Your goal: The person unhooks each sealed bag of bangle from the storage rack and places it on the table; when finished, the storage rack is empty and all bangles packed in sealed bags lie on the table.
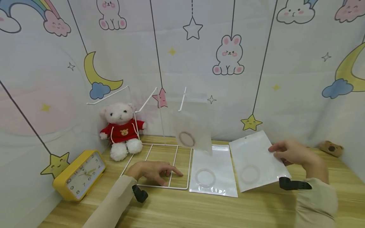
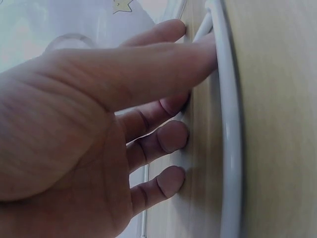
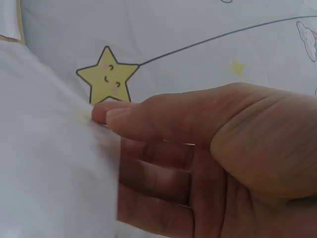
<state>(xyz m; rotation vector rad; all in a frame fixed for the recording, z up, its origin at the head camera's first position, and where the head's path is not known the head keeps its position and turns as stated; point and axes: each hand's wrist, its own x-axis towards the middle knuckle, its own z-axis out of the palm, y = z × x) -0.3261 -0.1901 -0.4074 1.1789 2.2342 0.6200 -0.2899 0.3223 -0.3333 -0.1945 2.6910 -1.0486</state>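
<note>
My right hand (image 1: pixel 296 155) pinches the right edge of a flat white zip bag (image 1: pixel 253 152), tilted up off the tabletop. A pale pink ring (image 1: pixel 250 174) shows through it. In the right wrist view, thumb and forefinger meet at the bag's edge (image 3: pixel 59 148). My left hand (image 1: pixel 155 172) rests over the base of a white wire rack (image 1: pixel 179 188), fingers spread and reaching down; its thumb touches the rack's wire (image 2: pixel 229 148) in the left wrist view. Another ringed bag (image 1: pixel 212 186) lies beside the base. A third bag (image 1: pixel 196 123) hangs at the rack's right hook (image 1: pixel 182 99).
A white plush bear (image 1: pixel 122 131) in a red top sits behind the rack's left side. At left stands a yellow clock (image 1: pixel 80 174). A small brown bear figure (image 1: pixel 330 148) lies at the far right. A printed cloth (image 1: pixel 199 69) hangs behind the wooden tabletop (image 1: pixel 228 212).
</note>
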